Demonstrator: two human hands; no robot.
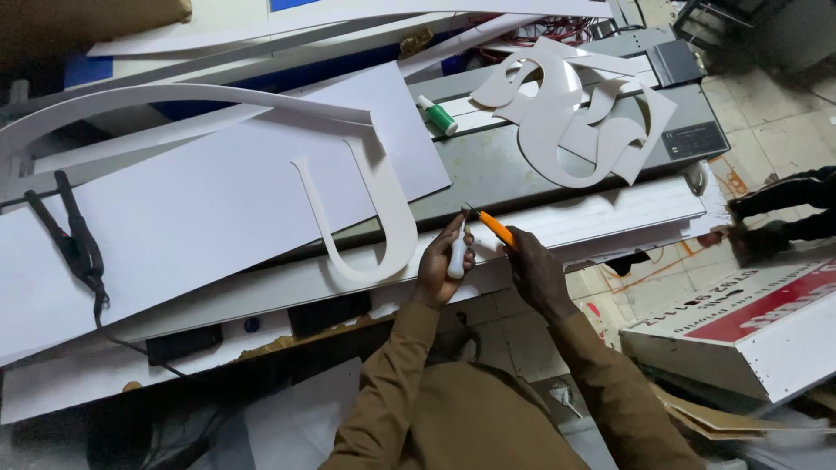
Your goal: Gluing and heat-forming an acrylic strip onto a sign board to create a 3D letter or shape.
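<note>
My left hand (442,261) is closed around a small white tube-shaped piece (457,255), held upright near the bench's front edge. My right hand (528,265) grips an orange utility knife (493,226), its tip pointing at the top of the white piece. Both sleeves are brown. Just left of my left hand lies a white cut-out shaped like the letter U (370,222), resting on a big white sheet (192,218).
White curved cut-outs (575,109) lie on a grey machine bed (488,165). A small bottle with a green cap (438,115) rests nearby. Black pliers (74,239) lie at left. A red-and-white sign box (749,326) stands on the tiled floor at right.
</note>
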